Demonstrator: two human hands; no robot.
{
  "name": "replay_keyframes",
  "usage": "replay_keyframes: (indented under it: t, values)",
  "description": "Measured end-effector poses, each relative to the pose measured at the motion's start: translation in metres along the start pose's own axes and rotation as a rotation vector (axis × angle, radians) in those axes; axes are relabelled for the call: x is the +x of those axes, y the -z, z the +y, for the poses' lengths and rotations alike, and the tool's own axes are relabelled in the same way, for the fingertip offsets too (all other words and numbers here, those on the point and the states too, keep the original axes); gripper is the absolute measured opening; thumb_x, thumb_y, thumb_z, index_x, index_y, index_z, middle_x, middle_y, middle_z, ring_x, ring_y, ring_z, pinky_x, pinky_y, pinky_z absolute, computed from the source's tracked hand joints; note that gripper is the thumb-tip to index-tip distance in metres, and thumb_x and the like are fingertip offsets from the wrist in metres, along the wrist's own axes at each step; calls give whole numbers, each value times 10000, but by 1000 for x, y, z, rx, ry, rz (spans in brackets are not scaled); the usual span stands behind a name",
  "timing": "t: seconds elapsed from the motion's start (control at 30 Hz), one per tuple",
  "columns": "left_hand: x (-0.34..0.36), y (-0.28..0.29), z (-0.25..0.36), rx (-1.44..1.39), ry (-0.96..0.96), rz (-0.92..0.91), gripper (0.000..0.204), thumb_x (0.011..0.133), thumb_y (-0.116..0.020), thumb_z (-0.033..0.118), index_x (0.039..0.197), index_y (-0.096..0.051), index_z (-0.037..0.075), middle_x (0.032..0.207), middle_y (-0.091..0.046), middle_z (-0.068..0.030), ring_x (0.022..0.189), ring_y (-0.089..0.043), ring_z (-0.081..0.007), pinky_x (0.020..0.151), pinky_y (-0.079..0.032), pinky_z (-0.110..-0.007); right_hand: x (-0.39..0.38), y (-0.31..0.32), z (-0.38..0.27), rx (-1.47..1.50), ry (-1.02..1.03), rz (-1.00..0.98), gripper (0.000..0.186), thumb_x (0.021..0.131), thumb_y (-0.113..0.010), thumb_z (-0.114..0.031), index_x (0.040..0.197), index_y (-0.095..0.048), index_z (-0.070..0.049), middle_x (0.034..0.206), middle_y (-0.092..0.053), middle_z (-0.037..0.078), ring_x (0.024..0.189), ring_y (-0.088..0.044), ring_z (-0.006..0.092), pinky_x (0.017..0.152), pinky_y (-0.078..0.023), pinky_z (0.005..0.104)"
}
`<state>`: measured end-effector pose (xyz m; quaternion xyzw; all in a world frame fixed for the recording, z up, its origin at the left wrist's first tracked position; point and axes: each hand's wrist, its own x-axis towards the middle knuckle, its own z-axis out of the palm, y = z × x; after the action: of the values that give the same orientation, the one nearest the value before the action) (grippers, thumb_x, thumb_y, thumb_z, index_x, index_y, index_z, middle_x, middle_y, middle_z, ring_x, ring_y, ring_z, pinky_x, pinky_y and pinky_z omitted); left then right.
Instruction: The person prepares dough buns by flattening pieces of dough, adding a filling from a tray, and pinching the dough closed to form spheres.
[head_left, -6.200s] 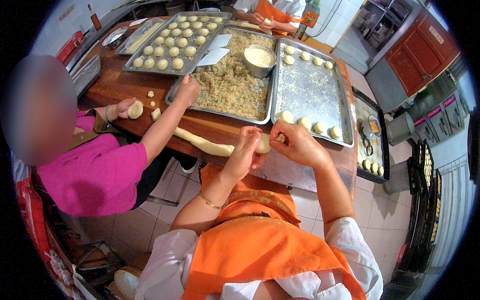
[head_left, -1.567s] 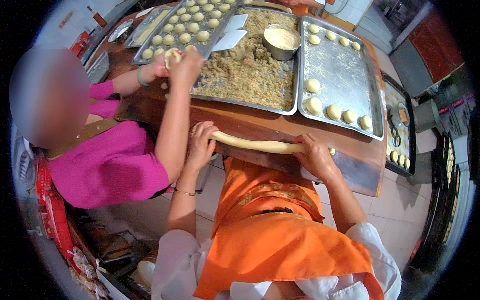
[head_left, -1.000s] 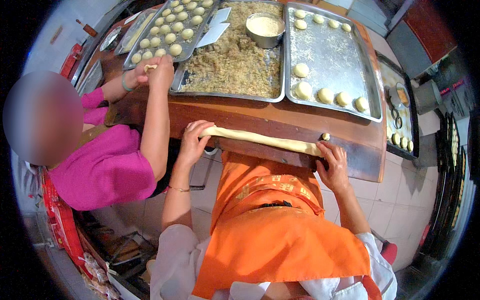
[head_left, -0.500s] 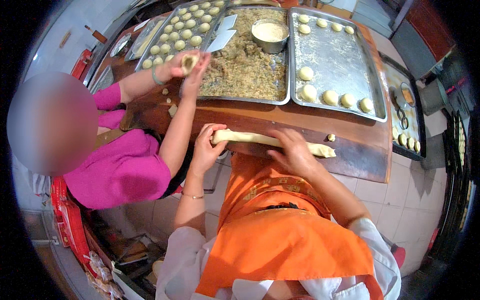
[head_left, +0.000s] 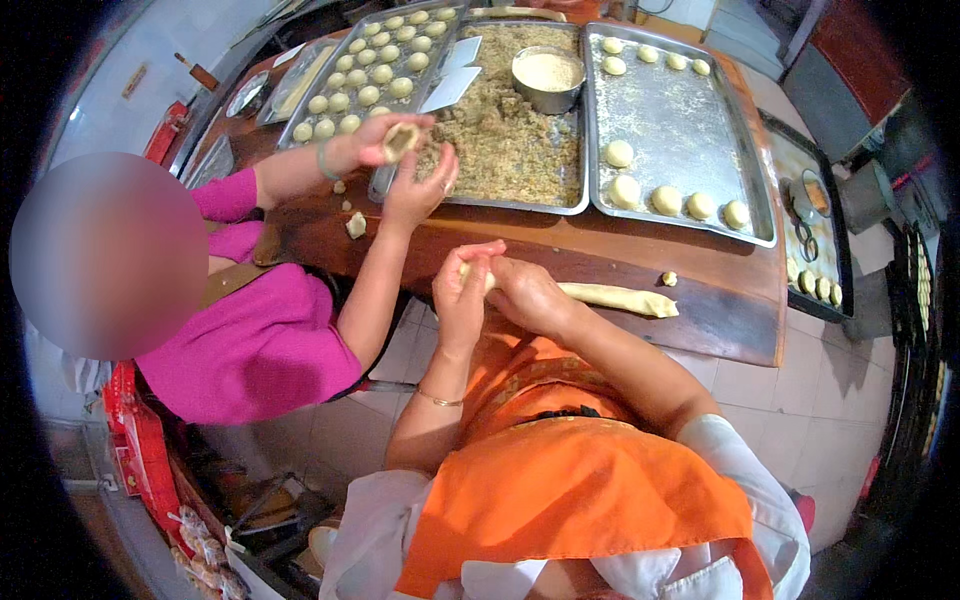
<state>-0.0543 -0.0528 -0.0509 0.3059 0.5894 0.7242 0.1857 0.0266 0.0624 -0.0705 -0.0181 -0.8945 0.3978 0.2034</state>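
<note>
A pale dough roll (head_left: 625,299) lies along the near edge of the wooden table, its right end lying bare. Around its left end my left hand (head_left: 462,300) is closed, with a bit of dough (head_left: 489,281) showing between the fingers. My right hand (head_left: 532,293) presses up against the left one, its fingers curled over the roll. Whether the dough is still in one piece there is hidden by the hands. A small dough scrap (head_left: 668,279) sits just beyond the roll.
To my left, a co-worker (head_left: 250,340) in a magenta top shapes a hollow dough piece (head_left: 400,143). Beyond are a tray of crumbly filling (head_left: 480,160) with a metal bowl (head_left: 548,88), a floured tray (head_left: 690,130) with dough balls, and another full tray (head_left: 340,75). A dark tray (head_left: 838,270) stands right.
My right hand has slid left along the roll to meet my left hand, which has shifted a little right and tightened round the dough end. The co-worker's hands have moved slightly right.
</note>
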Motion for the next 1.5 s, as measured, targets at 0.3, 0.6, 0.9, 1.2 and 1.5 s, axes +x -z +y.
replay_keyframes:
  t: [0.3,0.6,0.9,1.2,1.5]
  values:
    - [46,39,-51,-554,275,377,264,1046,-563,288,993,-554,29,683,-479,-11,627,-503,-154,646,-511,-355,-5,7,-1,-298,-29,195,457,847,-719,-203,1236,-564,-20,1036,-652,194,992,-629,373,870,-500,496]
    - [65,101,-96,792,-185,547,179,987,-570,158,1004,-595,-19,793,-612,-130,740,-620,-284,720,-508,-397,-92,90,36,-789,-290,160,606,901,-671,-278,1427,-479,-48,1505,-426,168,1447,-340,333,1200,-251,494]
    - [-1,-121,-56,1034,-538,-334,343,941,-502,120,1209,-633,-49,1291,-614,-242,1294,-532,-360,1120,-382,-477,-89,93,44,-767,-338,253,618,930,-612,-268,1468,-440,-18,1577,-357,162,1484,-292,333,1222,-214,488]
    - [-20,-112,-48,1252,-408,-600,709,912,-605,269,1530,-358,25,1610,-321,-163,1507,-276,-294,1215,-207,-506,-136,103,45,-712,-321,126,736,912,-643,-321,1532,-360,-43,1620,-270,196,1517,-220,354,1230,-164,513]
    - [-26,-93,-60,1155,-560,-914,564,920,-629,344,1428,-534,118,1550,-427,-125,1460,-360,-294,1170,-272,-515,-171,110,43,-616,-284,-31,743,926,-629,-359,1553,-339,-85,1641,-245,147,1530,-200,310,1244,-137,505]
